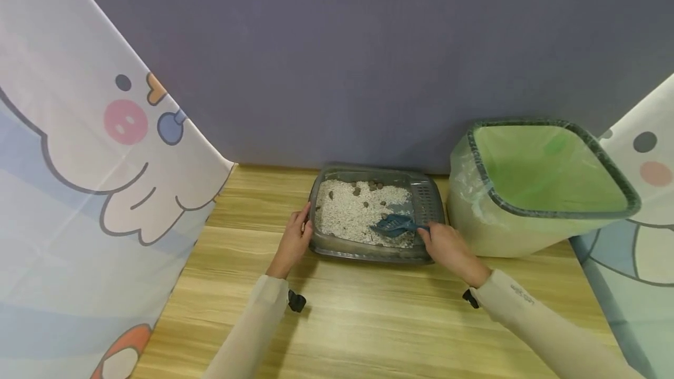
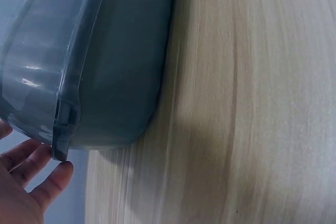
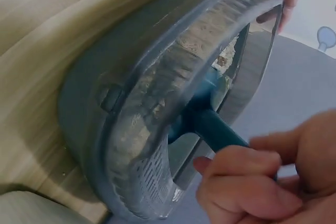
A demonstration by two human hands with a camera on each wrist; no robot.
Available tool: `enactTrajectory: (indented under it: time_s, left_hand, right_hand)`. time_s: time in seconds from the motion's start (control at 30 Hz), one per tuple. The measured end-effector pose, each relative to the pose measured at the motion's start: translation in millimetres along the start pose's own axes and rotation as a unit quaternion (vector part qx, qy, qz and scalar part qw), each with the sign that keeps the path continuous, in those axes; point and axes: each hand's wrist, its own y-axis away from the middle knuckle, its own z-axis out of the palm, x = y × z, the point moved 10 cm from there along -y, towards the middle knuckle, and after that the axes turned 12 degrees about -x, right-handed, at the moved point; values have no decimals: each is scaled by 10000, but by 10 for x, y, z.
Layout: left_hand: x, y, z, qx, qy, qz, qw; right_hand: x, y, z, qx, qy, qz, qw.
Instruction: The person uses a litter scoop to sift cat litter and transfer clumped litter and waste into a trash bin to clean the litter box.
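Observation:
A grey litter box (image 1: 363,255) holds pale litter (image 1: 342,209) with several dark brown clumps (image 1: 372,185) scattered over it. My left hand (image 1: 296,237) holds the box's left edge; in the left wrist view the fingers (image 2: 32,162) and thumb lie on either side of the rim. My right hand (image 1: 444,244) grips the handle of a blue slotted litter scoop (image 1: 394,225). The scoop's head lies in the litter near the box's right front, some litter around it. The handle (image 3: 223,132) crosses the box's right rim in the right wrist view.
A large bin (image 1: 505,233) with a green-tinted liner and dark rim stands right of the box, close to my right hand. The box sits on a wooden tabletop (image 1: 363,314). A grey backdrop (image 1: 337,63) rises behind, with cartoon-printed panels (image 1: 68,151) at both sides.

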Motion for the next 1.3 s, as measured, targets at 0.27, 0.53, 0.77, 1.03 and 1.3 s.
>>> enactTrajectory:
  time_s: [0.27, 0.53, 0.77, 1.03, 1.3]
  left_hand:
    - [-18, 7, -3, 14, 39, -44, 10000]
    - [1, 5, -20, 83, 29, 30, 10000]
    - [0, -4, -16, 94, -26, 85, 9999]
    - [-4, -19, -20, 128, -96, 167, 9997]
    - [-3, -35, -8, 64, 5, 231, 9997]
  right_hand:
    - [31, -95, -46, 784, -185, -165, 9966]
    - [139, -331, 64, 395, -148, -13, 9991]
    - [286, -562, 0, 311, -114, 381, 9987]
    - [459, -884, -88, -146, -23, 359, 9992]
    - [396, -1064, 1, -484, -93, 242, 9985]
